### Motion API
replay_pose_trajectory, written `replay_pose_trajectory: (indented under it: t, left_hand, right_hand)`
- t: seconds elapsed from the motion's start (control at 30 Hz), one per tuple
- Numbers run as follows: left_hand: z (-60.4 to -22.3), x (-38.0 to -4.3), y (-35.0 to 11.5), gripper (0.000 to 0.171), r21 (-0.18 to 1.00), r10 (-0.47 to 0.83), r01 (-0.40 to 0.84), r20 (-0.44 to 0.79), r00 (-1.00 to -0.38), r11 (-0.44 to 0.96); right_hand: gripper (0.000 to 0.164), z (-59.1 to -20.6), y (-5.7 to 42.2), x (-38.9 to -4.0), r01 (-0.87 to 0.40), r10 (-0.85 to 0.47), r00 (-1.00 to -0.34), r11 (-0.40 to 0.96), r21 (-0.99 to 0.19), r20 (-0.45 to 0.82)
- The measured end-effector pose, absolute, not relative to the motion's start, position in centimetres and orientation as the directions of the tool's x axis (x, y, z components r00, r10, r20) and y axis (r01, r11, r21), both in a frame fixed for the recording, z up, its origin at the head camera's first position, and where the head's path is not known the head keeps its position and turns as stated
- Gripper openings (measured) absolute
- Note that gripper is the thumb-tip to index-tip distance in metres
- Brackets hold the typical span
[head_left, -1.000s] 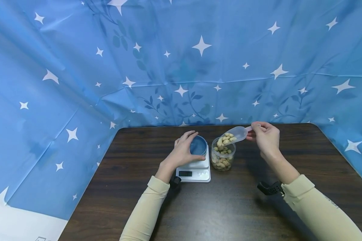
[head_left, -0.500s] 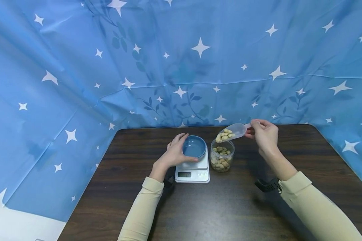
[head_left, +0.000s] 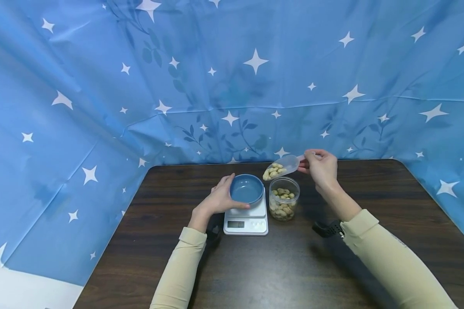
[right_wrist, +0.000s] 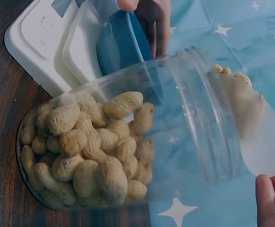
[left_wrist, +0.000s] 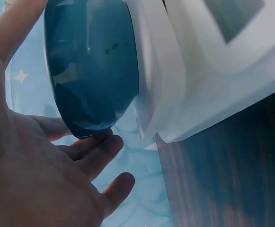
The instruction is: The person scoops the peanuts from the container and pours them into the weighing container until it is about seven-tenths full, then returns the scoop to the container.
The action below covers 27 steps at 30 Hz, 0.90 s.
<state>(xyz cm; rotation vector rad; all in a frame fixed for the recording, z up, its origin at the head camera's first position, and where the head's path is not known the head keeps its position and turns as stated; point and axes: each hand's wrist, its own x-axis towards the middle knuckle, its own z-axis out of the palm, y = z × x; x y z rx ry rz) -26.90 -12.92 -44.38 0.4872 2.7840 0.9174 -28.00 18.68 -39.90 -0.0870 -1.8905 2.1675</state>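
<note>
In the head view my left hand (head_left: 218,198) holds the small blue bowl (head_left: 247,189) at its left side, thumb in front and fingers behind. The bowl is on a white kitchen scale (head_left: 245,225); small dark marks show on its outside in the left wrist view. My right hand (head_left: 322,168) pinches the handle of a translucent scoop (head_left: 290,164) loaded with peanuts in their shells (head_left: 273,171). The scoop hangs tilted over the mouth of a clear jar (head_left: 284,201), its tip near the bowl's right side. More unshelled peanuts (right_wrist: 94,146) lie in the jar.
The jar stands close to the right of the scale on a dark wooden table (head_left: 270,270). Behind the table's far edge hangs a blue cloth (head_left: 224,86) with white stars. Black straps (head_left: 326,229) sit at the wrists.
My right hand has lifted the scoop of peanuts and carried it left, toward the bowl. My left hand and the bowl have shifted slightly left. Digits now show on the scale's display.
</note>
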Motion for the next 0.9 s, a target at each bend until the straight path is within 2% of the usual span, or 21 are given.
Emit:
replay_pose_trajectory:
  t: [0.17, 0.37, 0.53, 0.7, 0.9]
  left_hand:
    - [-44.7, -27.0, -13.0, 0.126, 0.612, 0.343, 0.231, -0.072, -0.936, 0.757]
    - [-45.2, -26.8, -13.0, 0.124, 0.621, 0.343, 0.216, -0.092, -0.935, 0.754]
    - [-44.9, -26.9, -12.9, 0.122, 0.625, 0.347, 0.226, -0.078, -0.934, 0.747]
    - [-44.7, -27.2, -12.9, 0.122, 0.619, 0.358, 0.245, -0.062, -0.932, 0.746]
    - [-44.7, -27.3, -12.9, 0.122, 0.619, 0.355, 0.239, -0.068, -0.932, 0.748]
  right_hand:
    - [0.020, -40.3, 17.8, -28.3, -0.142, 0.215, -0.968, -0.030, -0.989, 0.132]
    - [0.033, -40.8, 16.9, -28.5, -0.099, 0.204, -0.974, 0.013, -0.995, 0.099]
    - [0.033, -40.6, 16.1, -28.9, -0.105, 0.192, -0.974, 0.078, -0.991, 0.118]
    - [0.030, -40.3, 15.3, -29.1, -0.187, 0.165, -0.961, 0.193, -0.963, 0.220]
    - [0.027, -40.2, 14.5, -28.9, -0.332, 0.113, -0.914, 0.345, -0.878, 0.390]
